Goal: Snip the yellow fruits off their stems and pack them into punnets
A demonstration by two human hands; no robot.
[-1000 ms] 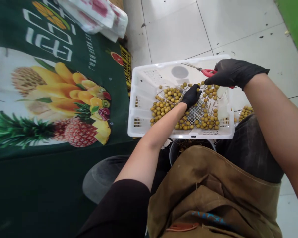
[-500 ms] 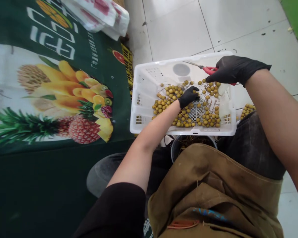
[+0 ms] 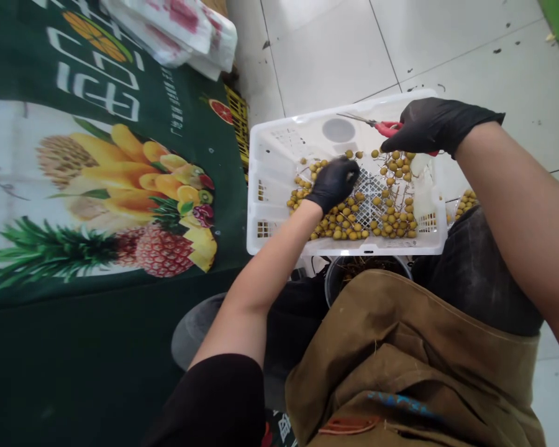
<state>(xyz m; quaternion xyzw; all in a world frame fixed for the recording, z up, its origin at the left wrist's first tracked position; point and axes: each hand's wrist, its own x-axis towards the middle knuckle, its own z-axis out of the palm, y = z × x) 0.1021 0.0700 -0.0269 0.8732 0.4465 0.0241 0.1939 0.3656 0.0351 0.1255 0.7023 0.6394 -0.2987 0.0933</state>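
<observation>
Many round yellow-brown longans (image 3: 347, 222), some still on thin stems, lie in a white plastic crate (image 3: 279, 127). My left hand (image 3: 334, 184), in a black glove, is over the left pile with its fingers curled in. A small pale bit shows at its fingertips, too blurred to name. My right hand (image 3: 431, 127), also gloved in black, grips red-handled scissors (image 3: 386, 128) above the crate's far right part. Their narrow blades point left. Under this hand lie stemmed longans (image 3: 397, 166) on the right side of the crate.
A dark bucket (image 3: 334, 279) holding twigs stands below the crate's near edge. More longans (image 3: 466, 203) lie beside my right knee. To the left hangs a green fruit-printed banner (image 3: 233, 217), with white-and-red packaging (image 3: 218, 46) at its top.
My left hand has moved left and toward me, and its fingers have curled in more. The right hand still holds the scissors in nearly the same place.
</observation>
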